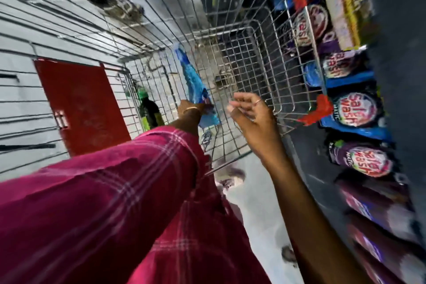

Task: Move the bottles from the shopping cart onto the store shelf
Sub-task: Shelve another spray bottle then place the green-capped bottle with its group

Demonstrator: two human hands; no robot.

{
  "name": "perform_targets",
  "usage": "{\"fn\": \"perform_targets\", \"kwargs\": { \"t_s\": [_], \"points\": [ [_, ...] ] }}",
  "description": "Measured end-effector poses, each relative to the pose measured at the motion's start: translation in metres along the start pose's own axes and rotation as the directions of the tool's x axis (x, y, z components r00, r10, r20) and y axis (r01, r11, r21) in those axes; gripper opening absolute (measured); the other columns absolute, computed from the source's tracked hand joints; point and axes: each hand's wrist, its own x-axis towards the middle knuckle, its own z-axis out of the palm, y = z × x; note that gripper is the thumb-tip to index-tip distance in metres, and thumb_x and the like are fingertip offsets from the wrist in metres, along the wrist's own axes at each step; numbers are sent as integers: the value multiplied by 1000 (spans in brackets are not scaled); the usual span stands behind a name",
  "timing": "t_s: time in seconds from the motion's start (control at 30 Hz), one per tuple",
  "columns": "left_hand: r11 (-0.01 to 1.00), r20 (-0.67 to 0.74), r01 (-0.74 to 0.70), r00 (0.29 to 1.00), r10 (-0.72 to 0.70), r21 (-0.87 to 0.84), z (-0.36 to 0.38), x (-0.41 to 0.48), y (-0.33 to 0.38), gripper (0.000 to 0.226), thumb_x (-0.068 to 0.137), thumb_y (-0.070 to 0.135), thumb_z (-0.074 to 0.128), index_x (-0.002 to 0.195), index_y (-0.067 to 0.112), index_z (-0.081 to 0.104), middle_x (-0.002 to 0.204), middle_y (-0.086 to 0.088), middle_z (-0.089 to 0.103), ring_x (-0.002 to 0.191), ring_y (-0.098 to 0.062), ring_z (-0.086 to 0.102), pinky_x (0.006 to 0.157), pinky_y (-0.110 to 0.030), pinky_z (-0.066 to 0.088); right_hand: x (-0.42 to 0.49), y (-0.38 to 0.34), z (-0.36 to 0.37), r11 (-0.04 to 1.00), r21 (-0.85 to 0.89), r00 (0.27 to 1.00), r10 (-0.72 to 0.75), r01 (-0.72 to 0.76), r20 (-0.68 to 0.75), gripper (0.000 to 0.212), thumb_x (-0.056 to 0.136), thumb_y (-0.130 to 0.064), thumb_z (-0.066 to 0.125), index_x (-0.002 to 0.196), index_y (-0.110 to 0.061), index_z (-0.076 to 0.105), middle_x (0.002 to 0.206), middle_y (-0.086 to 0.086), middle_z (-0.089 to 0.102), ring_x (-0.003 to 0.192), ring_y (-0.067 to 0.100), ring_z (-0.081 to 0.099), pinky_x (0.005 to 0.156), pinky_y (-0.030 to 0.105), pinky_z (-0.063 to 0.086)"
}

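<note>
Nearest the camera, a pink plaid sleeve fills the lower left, its cuff cut off by the frame edge. At its far end the left hand is seen inside the shopping cart, closed around the lower part of a blue bottle; the fingers are hidden behind the bottle and wrist, so only the wrist with a thin bangle is made out. The bottle is tilted, its cap end pointing away from the grip and blurred by motion. Just right of that grip, the right hand is held loosely curled with nothing in it, close to the cart's wire rim; whether the wire is touched cannot be told. Left of the held bottle and lower in the basket, a dark bottle with a green cap is partly screened by wire. Beyond the right hand, the store shelf is lined with smeared purple and blue detergent packs.
</note>
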Motion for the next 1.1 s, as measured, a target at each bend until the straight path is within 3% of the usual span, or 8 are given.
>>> {"fn": "perform_targets", "kwargs": {
  "t_s": [0.2,0.37,0.5,0.57,0.67,0.73,0.9,1.1],
  "points": [
    [975,341,-19,935,96,-222,-35,-16,8,60,74,21,78,126,-1,56,121,-18,67,104,-28,67,97,-45,53,-22,2,-29,998,55,1000,-25,25,3,19,88,-28,64,106,-32,60,108,-8,66,104,7,61,83,21,49],
    [936,595,-254,723,351,-244,-72,-64,16,60,44,27,94,98,10,72,95,-3,77,86,-19,72,81,-32,61,-38,-2,-51,991,132,996,-1,14,-95,22,89,-30,62,110,-24,59,102,-10,63,97,9,62,72,15,49],
    [824,734,-552,504,455,-131,-70,-128,49,36,55,5,85,88,18,76,84,8,79,76,-5,72,71,-17,57,-47,-26,-64,971,232,991,-30,60,-132,52,86,-36,64,132,-17,47,131,4,57,111,9,58,76,16,49],
    [737,801,-668,386,458,-99,-56,-160,67,40,59,-8,80,91,15,74,86,6,78,77,-6,71,73,-19,57,-57,-49,-79,915,363,968,-95,178,-233,49,87,-26,65,132,-16,47,131,3,60,112,9,59,80,17,48],
    [562,864,-826,248,438,-48,-22,-213,91,43,58,-6,84,93,16,72,90,7,75,80,-7,65,79,-23,55,-85,-86,-121,754,474,871,-263,454,-415,32,88,-14,63,117,-18,54,91,-15,74,85,-4,65,67,11,51],
    [473,883,-879,170,437,-65,2,-246,101,36,58,-1,87,84,20,73,79,16,74,72,0,62,71,-16,54,-114,-107,-151,669,464,793,-335,581,-510,44,85,-14,65,127,-15,50,85,-15,74,83,1,65,68,14,52],
    [219,873,-954,-78,481,-206,76,-328,108,39,55,10,91,90,14,74,83,7,70,76,-2,57,72,-24,51,-201,-118,-216,513,248,506,-455,821,-733,63,59,-46,81,111,-16,61,96,3,71,101,32,56,99,57,43],
    [180,860,-957,-113,497,-229,168,-392,71,45,50,6,93,90,5,72,94,-17,76,78,-14,65,80,-43,58,-262,-81,-259,562,8,242,-343,827,-908,21,70,-18,79,85,-25,67,76,-11,70,68,11,57,64,17,48]
  ]
}}
